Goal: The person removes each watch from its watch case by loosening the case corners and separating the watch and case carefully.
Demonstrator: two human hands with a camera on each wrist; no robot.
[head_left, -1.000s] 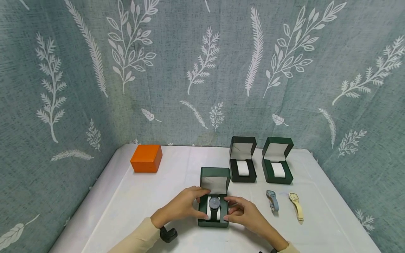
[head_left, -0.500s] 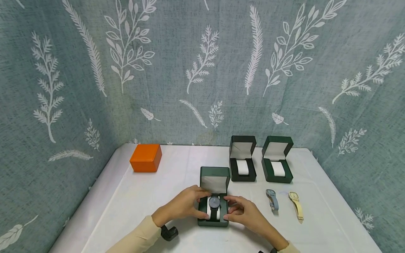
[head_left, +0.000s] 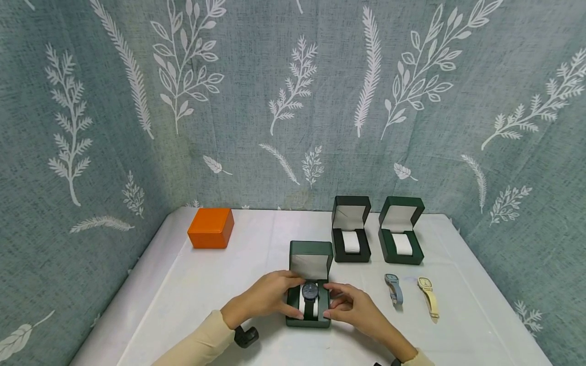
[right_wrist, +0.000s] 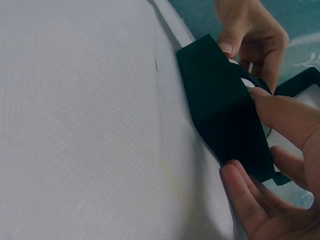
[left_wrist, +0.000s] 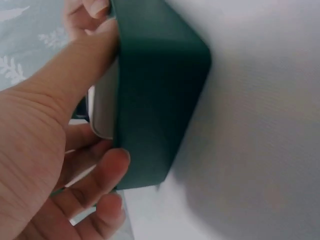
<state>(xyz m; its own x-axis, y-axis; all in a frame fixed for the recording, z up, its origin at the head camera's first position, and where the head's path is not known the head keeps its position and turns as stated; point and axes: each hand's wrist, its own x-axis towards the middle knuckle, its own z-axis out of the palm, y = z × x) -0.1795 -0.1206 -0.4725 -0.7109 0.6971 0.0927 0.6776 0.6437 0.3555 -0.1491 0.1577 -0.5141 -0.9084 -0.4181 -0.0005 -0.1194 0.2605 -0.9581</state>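
Three open hinged boxes, matte, pale-lined: one green box (head_left: 309, 300) near centre holding one dark round-faced watch (head_left: 310, 294) on a white cushion; one black box (head_left: 351, 230) and another green box (head_left: 401, 231) farther right, each with a bare white cushion. One closed orange box (head_left: 211, 228), far left. Two loose watches on the white cloth surface (head_left: 192, 290): blue (head_left: 393, 288), cream (head_left: 428, 297). Left hand (head_left: 263, 296) and right hand (head_left: 352, 304) each have a curled grip on the near box's sides. No writing legible.

No lettering, label, brand or number reads anywhere here. The dial of the dark watch (head_left: 310, 291) in the green box (head_left: 309, 320) is too small to make out, and the two boxes behind it show plain linings.
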